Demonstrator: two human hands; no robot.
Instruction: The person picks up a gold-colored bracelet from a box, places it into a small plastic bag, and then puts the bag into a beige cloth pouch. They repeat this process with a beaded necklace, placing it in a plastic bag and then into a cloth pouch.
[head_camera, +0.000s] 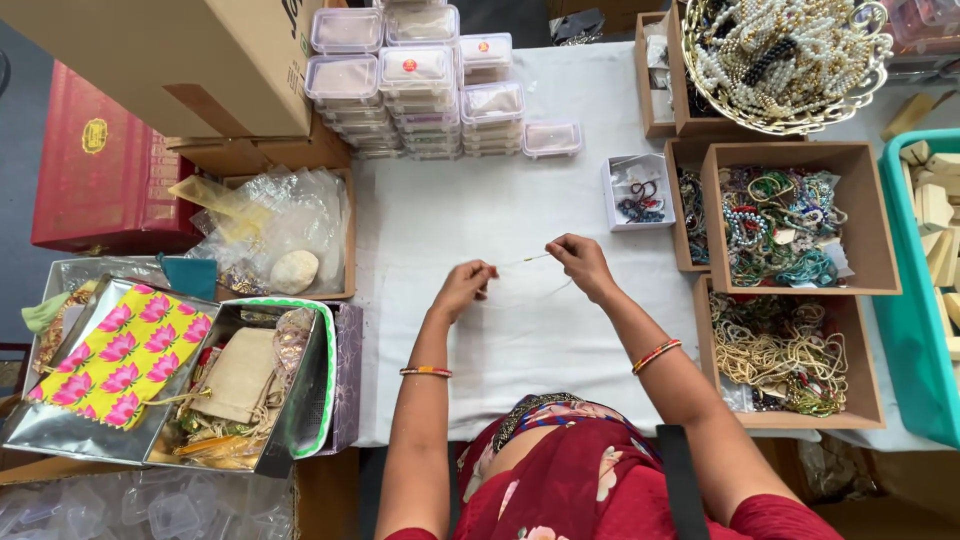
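You're working over the white cloth-covered table (520, 330), so keep the job centred on that bare patch where a thin strand shows up. Biggest clutter first: brown cardboard carton (190, 60) at top left, teal plastic crate (905, 300) at right, gold wire basket of white pearl strands (790, 60) at top right, then the open wooden box of mixed coloured beads (780, 215) and the one of gold chains (785, 360) just beside your right forearm; don't drag a sleeve through them. Stack of clear lidded plastic containers (420, 80) sits well apart, up top. Your left hand (465, 288) is pinched shut on one end of a fine pale thread (530, 260); your right hand (580, 262) pinches the other end. The thread runs between them just above the cloth, part taut, part sagging in a loop. Judgement: keep even tension, hold both pinches near the tips, and stay low so a slip lands on the cloth.
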